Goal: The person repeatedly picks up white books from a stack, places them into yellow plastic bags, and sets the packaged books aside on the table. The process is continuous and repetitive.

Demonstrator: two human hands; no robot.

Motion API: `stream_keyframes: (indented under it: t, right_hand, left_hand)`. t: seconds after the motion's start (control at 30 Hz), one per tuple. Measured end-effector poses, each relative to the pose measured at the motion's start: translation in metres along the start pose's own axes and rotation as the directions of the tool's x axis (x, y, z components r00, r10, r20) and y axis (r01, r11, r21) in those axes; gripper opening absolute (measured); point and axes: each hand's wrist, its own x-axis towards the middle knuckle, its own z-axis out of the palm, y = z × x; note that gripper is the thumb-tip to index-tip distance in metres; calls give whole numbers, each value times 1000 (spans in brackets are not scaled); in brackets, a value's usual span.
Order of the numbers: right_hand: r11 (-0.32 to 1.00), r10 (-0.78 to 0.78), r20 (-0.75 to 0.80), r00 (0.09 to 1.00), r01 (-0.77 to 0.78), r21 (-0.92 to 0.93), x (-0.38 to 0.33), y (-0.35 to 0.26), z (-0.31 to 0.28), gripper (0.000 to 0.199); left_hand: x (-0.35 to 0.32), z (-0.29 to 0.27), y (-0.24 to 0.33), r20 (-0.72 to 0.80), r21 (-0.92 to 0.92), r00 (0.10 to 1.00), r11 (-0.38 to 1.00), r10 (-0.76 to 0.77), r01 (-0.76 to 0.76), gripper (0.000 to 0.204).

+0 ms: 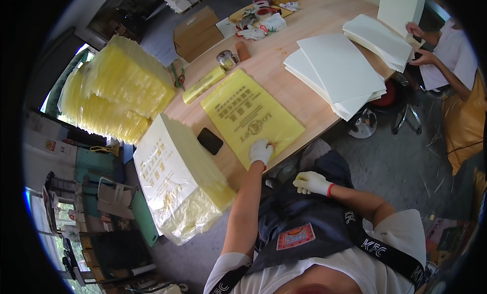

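Note:
A yellow plastic bag [253, 114] with dark print lies flat on the wooden table [284, 38] in front of me. My left hand [261, 152], in a white glove with a red cuff, rests on the bag's near end with its fingers laid out. Off the table edge, above my lap, is my right hand [312, 184], gloved the same way. Its fingers are curled in, and whatever may be inside them is hidden. Left of the bag lies a black phone [210, 141]. A folded yellow bundle [204, 84] sits just beyond it.
Tall stacks of yellow bags [119, 86] and a plastic-wrapped printed stack [177, 177] stand left. White sheets [340, 71] lie right. Farther back are a tape roll [227, 60], scissors [178, 77], a cardboard box [198, 34] and gloves [252, 32]. Another person [451, 61] handles sheets at right.

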Motion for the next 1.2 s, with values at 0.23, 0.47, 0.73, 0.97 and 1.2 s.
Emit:
stream_keyframes:
  t: [0.23,0.47,0.73,0.97,1.2]
  right_hand:
    - [973,-202,-130,971,214,88,48,-52,-21,38]
    - [947,-304,-466,831,316,-54,155,-122,-26,50]
    - [803,-211,-421,882,-90,-589,89,-52,-96,46]
    - [753,-492,-372,787,171,-635,74,-104,-67,25]
    - [711,-603,-293,742,335,-618,87,-102,-54,21]
  left_hand:
    - [8,-15,-22,-271,-440,960,896,-74,-55,17]
    - [6,-61,0,-440,-593,884,790,-158,-153,14]
    - [-8,-119,20,-252,-966,942,-6,-221,-259,21]
    - [-41,-112,131,-397,-318,836,798,378,-512,30]
    - [-120,-103,181,-380,-230,618,576,689,-784,40]
